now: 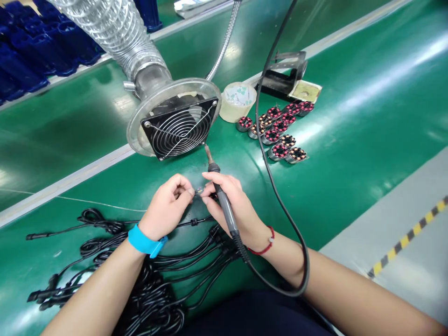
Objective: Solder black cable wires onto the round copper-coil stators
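Note:
My left hand is closed in a pinch on a small metal part at the end of a black cable. My right hand meets it from the other side, fingertips pinched on the same small part, while a black soldering iron lies wedged across this hand with its tip pointing up and away. The iron's cord loops round my right forearm. A blue band sits on my left wrist, a red string on my right.
A fume extractor fan on a ribbed hose stands just beyond my hands. Several round coil parts, a tape roll and a black stand lie to the right. Bundled black cables lie on the green mat near me.

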Demonstrator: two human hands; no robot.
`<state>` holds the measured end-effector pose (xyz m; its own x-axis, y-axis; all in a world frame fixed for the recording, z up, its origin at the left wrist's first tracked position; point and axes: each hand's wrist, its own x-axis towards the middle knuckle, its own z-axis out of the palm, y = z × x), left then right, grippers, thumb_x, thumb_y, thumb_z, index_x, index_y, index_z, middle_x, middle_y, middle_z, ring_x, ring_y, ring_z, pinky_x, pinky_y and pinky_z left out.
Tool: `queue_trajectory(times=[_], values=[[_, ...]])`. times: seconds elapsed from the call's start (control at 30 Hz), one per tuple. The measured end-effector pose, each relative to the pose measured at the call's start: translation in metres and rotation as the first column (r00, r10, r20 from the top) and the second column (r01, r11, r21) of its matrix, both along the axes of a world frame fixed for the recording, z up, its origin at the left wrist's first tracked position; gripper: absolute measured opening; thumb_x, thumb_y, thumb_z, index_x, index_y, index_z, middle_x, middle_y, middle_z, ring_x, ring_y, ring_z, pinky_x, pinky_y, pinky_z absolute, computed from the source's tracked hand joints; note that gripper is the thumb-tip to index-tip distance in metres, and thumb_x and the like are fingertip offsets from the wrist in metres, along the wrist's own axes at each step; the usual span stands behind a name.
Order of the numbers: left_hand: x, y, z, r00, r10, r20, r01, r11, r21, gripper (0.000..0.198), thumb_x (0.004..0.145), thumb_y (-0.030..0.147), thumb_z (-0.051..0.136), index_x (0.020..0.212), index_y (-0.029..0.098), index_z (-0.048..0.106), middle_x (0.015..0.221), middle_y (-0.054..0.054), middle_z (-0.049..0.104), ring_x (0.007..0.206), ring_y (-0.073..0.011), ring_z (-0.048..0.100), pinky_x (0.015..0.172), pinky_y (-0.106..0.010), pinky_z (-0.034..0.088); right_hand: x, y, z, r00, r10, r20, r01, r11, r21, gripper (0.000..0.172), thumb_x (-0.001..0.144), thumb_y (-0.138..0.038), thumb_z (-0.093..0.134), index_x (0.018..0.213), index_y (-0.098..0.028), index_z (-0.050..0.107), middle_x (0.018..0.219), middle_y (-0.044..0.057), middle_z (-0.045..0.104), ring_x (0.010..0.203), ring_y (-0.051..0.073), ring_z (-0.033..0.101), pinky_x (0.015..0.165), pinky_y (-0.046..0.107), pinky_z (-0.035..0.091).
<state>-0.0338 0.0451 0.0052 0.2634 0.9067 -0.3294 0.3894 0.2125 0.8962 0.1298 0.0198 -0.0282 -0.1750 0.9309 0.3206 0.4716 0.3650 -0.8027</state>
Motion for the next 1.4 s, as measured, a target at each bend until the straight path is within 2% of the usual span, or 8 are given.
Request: queue_trajectory(times=[0.4, 0.63, 0.9, 1.13, 1.23, 1.4], values=[[-0.0004, -0.0026, 0.0017, 0.997, -0.069, -0.029, 0.07, 0.996, 0.056, 0.009, 0.086, 0.025, 0.053, 0.08, 0.018, 0.053, 0.069, 0.002, 0.057, 0.066, -0.0127, 0.055, 0.062, -0.025, 0.044, 0.0006, -0.0001, -0.0023, 0.985, -0.052, -0.165, 0.033, 0.993, -0.114, 0.048, 0.083, -0.013, 0.053, 0.128, -0.026, 0.041, 0.09, 0.0, 0.065, 0.094, 0.019, 0.063, 0.094, 0.044, 0.046], [-0.001, -0.0022, 0.0021, 0.992, -0.091, -0.091, 0.1, 0.99, 0.099, 0.008, 0.086, 0.024, 0.052, 0.08, 0.019, 0.054, 0.07, 0.002, 0.056, 0.065, -0.0127, 0.052, 0.064, -0.026, 0.042, -0.0006, -0.0001, -0.0019, 0.978, -0.031, -0.206, 0.005, 0.992, -0.126, 0.044, 0.085, -0.012, 0.053, 0.125, -0.025, 0.043, 0.086, -0.001, 0.065, 0.089, 0.017, 0.064, 0.086, 0.038, 0.05], [0.0006, -0.0019, 0.0054, 0.955, -0.125, -0.27, 0.196, 0.947, 0.255, 0.015, 0.087, 0.023, 0.049, 0.076, 0.019, 0.058, 0.074, 0.001, 0.055, 0.07, -0.0143, 0.052, 0.068, -0.026, 0.04, 0.0018, -0.0012, -0.0021, 0.986, -0.006, -0.166, -0.013, 0.993, -0.115, 0.044, 0.086, -0.012, 0.051, 0.127, -0.026, 0.041, 0.087, -0.001, 0.065, 0.09, 0.017, 0.064, 0.089, 0.039, 0.048], [-0.0034, 0.0038, -0.0027, 0.955, -0.124, -0.269, 0.178, 0.966, 0.187, 0.014, 0.084, 0.02, 0.049, 0.072, 0.018, 0.057, 0.075, 0.001, 0.056, 0.07, -0.0139, 0.052, 0.069, -0.026, 0.041, 0.0052, 0.0009, -0.0004, 0.998, 0.045, 0.04, -0.045, 0.999, 0.011, 0.046, 0.083, -0.006, 0.05, 0.124, -0.027, 0.043, 0.091, 0.0, 0.069, 0.094, 0.022, 0.058, 0.087, 0.042, 0.043], [-0.0037, 0.0045, -0.003, 0.959, -0.134, -0.25, 0.179, 0.97, 0.164, 0.014, 0.084, 0.021, 0.049, 0.071, 0.018, 0.057, 0.076, 0.0, 0.056, 0.073, -0.0143, 0.052, 0.072, -0.027, 0.041, 0.0036, 0.0039, 0.0001, 0.996, 0.053, 0.071, -0.055, 0.998, 0.029, 0.044, 0.084, -0.006, 0.051, 0.122, -0.025, 0.044, 0.088, 0.0, 0.069, 0.09, 0.022, 0.056, 0.083, 0.041, 0.043], [-0.0033, 0.0028, -0.0007, 0.969, -0.132, -0.209, 0.158, 0.981, 0.116, 0.015, 0.082, 0.025, 0.051, 0.07, 0.018, 0.057, 0.075, 0.001, 0.056, 0.071, -0.0141, 0.051, 0.07, -0.028, 0.04, 0.0016, 0.007, -0.0041, 0.999, -0.002, 0.051, 0.001, 1.0, 0.018, 0.04, 0.085, -0.007, 0.05, 0.121, -0.023, 0.046, 0.085, 0.002, 0.068, 0.087, 0.022, 0.056, 0.082, 0.041, 0.044]])
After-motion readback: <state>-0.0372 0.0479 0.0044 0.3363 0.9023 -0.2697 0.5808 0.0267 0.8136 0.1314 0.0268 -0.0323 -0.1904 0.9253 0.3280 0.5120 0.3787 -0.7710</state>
